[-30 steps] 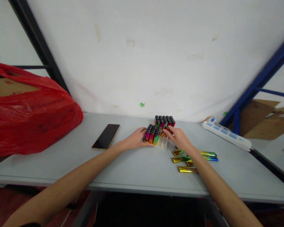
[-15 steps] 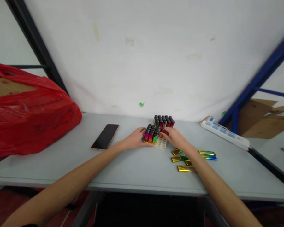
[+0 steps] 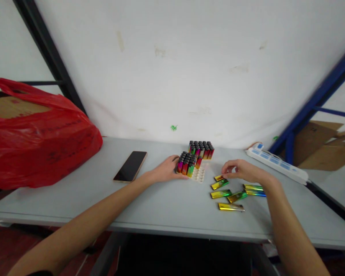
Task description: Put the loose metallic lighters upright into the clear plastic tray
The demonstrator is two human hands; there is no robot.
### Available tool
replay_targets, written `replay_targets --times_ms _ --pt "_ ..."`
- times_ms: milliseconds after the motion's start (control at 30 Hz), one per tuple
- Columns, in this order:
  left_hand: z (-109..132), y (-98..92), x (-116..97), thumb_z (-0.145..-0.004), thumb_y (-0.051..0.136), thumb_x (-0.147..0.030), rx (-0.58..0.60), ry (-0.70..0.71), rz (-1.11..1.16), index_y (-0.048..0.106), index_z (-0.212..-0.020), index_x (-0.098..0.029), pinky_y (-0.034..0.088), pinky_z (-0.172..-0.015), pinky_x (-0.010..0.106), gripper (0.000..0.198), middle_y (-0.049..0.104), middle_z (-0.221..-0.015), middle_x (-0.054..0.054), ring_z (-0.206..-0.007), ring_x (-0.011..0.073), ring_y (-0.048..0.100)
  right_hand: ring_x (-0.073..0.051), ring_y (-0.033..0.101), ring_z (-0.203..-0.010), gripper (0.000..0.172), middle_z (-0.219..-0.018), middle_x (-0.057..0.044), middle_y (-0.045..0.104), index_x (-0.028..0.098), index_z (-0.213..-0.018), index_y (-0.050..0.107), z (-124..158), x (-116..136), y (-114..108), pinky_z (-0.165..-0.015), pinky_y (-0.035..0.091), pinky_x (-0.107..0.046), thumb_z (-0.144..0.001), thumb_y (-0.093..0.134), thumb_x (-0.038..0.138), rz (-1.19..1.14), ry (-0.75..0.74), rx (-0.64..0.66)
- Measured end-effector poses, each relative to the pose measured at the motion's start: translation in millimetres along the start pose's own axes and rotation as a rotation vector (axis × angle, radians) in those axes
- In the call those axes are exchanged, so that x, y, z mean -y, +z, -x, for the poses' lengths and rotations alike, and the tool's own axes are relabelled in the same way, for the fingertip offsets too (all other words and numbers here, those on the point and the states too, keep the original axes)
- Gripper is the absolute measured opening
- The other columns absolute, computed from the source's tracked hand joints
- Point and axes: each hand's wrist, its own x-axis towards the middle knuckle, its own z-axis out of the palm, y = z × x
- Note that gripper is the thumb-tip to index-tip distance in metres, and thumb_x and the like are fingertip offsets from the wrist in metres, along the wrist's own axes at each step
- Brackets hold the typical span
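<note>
A white slotted tray (image 3: 199,175) on the grey table (image 3: 161,203) holds a block of upright rainbow-coloured lighters (image 3: 186,164). A second block of lighters (image 3: 201,149) stands just behind it. My left hand (image 3: 165,170) rests against the tray's left side, fingers curled round the lighters. My right hand (image 3: 240,170) hovers to the right of the tray, fingers bent downward over several loose lighters (image 3: 227,191) lying flat on the table. Its fingertips are next to the nearest loose lighter (image 3: 219,178); I cannot see anything held in them.
A black phone (image 3: 130,166) lies left of the tray. A full red plastic bag (image 3: 37,142) fills the table's left end. A white power strip (image 3: 277,164) lies at the back right. A white wall stands behind, a blue rack post (image 3: 313,103) and cardboard boxes (image 3: 322,145) to the right.
My right hand has left the tray and moved right, over the loose lighters. My left hand has stayed at the tray.
</note>
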Motion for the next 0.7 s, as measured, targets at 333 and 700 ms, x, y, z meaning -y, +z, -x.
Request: replay_targets --times_ms 333,700 --pt "-1 -2.7 -4 -0.078 0.076 -0.068 0.037 -0.020 -0.033 0.059 -0.138 -0.017 0.038 -0.120 0.047 0.080 0.054 -0.147 0.017 -0.137 0.0364 0.049 -0.026 0.065 -0.098 0.027 -0.107 -0.009 0.070 0.021 -0.103 0.076 13 1 25 -0.093 0.049 -0.038 -0.085 0.068 0.038 0.115 -0.062 -0.060" --pt "0 -3.4 -5 -0.078 0.075 -0.070 0.040 -0.024 -0.021 0.057 -0.140 -0.016 0.038 -0.120 0.047 0.084 0.053 -0.147 0.018 -0.137 0.0374 0.049 -0.025 0.066 -0.096 0.037 -0.105 -0.009 0.071 0.020 -0.104 0.067 16 2 14 -0.082 0.054 -0.038 -0.089 0.066 0.055 -0.166 -0.059 -0.185"
